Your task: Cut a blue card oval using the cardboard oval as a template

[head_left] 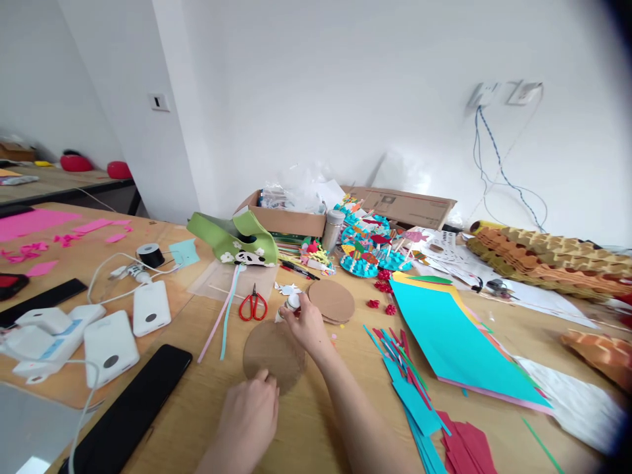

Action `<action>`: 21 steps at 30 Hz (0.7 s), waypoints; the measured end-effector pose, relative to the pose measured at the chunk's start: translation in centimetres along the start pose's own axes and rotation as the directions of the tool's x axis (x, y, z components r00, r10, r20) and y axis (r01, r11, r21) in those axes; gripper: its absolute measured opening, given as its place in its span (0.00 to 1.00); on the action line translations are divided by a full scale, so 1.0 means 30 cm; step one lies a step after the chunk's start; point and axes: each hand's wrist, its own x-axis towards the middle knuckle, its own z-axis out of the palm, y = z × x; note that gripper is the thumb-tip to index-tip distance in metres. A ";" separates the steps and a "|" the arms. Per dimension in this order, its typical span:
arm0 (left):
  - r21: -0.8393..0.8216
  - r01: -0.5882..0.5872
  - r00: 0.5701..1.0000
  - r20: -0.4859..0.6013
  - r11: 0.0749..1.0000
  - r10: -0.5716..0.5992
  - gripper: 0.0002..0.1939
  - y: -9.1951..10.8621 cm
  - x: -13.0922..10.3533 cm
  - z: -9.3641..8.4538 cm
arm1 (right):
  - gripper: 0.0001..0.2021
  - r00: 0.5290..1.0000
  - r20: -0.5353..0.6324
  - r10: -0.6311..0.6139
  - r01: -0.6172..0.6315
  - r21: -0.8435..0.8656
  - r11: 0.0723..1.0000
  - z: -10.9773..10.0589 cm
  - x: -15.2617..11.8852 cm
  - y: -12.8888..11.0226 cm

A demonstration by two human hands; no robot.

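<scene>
- Cardboard disc (266, 345) lies flat; left hand (253, 409) at its seven o'clock, fingers curled, grip unclear.
- Right hand's (307, 324) fingers wrap a small white-topped bottle (293, 301) at one o'clock.
- A loose grip could tip the bottle; a nudge could skid the disc into the scissors (259, 308) at eleven.

The left hand (251, 409) touches a cardboard disc (269, 345); the right hand (311, 324) grips a container (293, 301).

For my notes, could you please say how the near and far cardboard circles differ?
The near circle looks darker, the far circle paler. The left hand is at the near circle's edge; the far circle lies away from that hand. Both are flat, round and brown.
</scene>
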 end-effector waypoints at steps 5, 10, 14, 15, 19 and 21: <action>-0.049 -0.016 0.999 -0.033 0.999 0.014 0.19 -0.006 0.004 0.010 | 0.09 0.997 0.043 -0.069 0.070 -0.027 0.997 0.022 0.036 -0.025; -0.048 -0.092 0.989 -0.119 0.995 0.086 0.20 -0.019 0.005 0.025 | 0.08 1.000 0.019 -0.011 0.013 -0.108 0.994 0.012 0.048 -0.031; -0.036 -0.127 0.979 -0.166 0.991 0.120 0.18 -0.027 0.007 0.039 | 0.08 1.000 0.025 -0.008 0.011 -0.119 0.993 0.007 0.048 -0.034; -0.035 -0.131 0.978 -0.168 0.991 0.123 0.18 -0.028 0.008 0.042 | 0.08 0.999 0.036 -0.023 0.027 -0.113 0.993 0.007 0.047 -0.034; -0.036 -0.118 0.981 -0.158 0.992 0.111 0.19 -0.028 0.010 0.047 | 0.08 0.998 0.066 -0.016 0.024 -0.120 0.992 0.005 0.048 -0.030; -0.035 -0.113 0.983 -0.152 0.993 0.106 0.19 -0.027 0.011 0.046 | 0.08 0.998 0.060 0.029 -0.020 -0.139 0.990 -0.003 0.050 -0.026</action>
